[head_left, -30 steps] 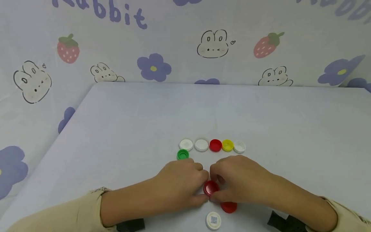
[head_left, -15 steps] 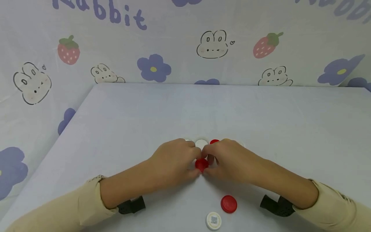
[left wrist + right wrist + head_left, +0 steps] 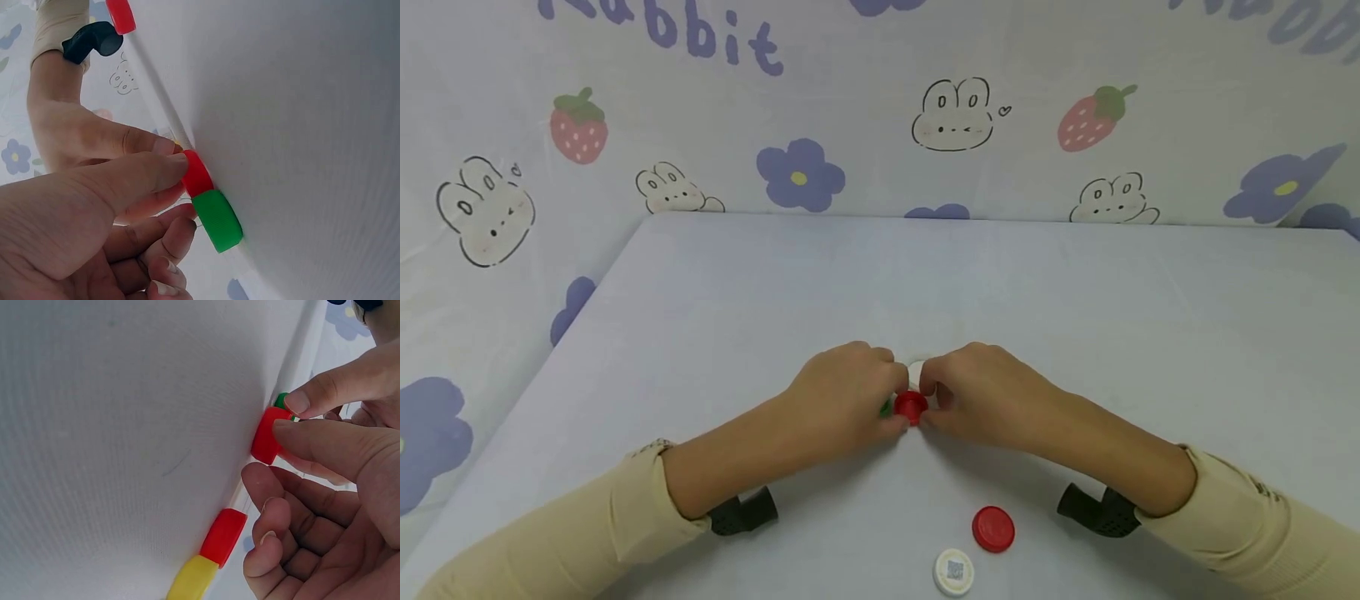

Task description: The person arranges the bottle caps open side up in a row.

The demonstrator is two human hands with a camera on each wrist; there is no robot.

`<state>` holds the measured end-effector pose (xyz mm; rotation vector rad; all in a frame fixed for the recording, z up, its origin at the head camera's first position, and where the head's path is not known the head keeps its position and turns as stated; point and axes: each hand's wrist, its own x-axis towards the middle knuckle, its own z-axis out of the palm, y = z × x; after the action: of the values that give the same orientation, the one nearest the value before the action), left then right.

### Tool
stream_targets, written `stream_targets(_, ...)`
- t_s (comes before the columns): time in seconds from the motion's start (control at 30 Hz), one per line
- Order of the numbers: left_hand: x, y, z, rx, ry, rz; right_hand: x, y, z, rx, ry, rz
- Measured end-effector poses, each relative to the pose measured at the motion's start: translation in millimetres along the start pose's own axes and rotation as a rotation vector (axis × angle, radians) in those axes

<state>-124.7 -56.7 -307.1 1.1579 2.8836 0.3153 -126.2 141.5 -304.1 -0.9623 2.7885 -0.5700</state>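
A red bottle cap (image 3: 912,408) lies hollow side up on the white table, between my two hands. My left hand (image 3: 846,400) holds it from the left, its thumb against the rim in the left wrist view. From the right, my right hand (image 3: 1000,396) pinches the same cap with thumb and finger. A green cap (image 3: 217,220) touches the red one on its left side; in the head view the left hand mostly hides it. Just behind, part of a white cap (image 3: 916,373) shows between the hands.
Another red cap (image 3: 224,537) and a yellow cap (image 3: 192,578) stand side by side in the back row, hidden by the right hand in the head view. Nearer the front lie a red cap (image 3: 993,529) and a white cap (image 3: 954,572) with a printed code.
Both hands have moved away from the body and slightly left, carrying the red bottle cap from the front up beside the green cap. The front red and white caps have stayed put.
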Motion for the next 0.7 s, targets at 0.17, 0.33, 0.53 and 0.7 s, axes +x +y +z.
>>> stream_targets(0.17, 0.1, 0.2, -0.3, -0.011, 0.006, -0.001, -1.7, 0.9, 0.0, -0.013, -0.001, 0.003)
stream_targets(0.33, 0.1, 0.9, 0.0, -0.010, 0.011, -0.005, -3.2, 1.5, 0.6, -0.022, 0.009, 0.000)
stream_targets(0.53, -0.1, 1.4, 0.9, 0.007, 0.004, -0.016, -3.8, 1.9, 1.0, -0.006, 0.019, -0.007)
stream_targets(0.7, 0.5, 1.5, 1.2, 0.017, -0.001, -0.025, -6.2, 1.8, -0.3, -0.001, 0.018, 0.005)
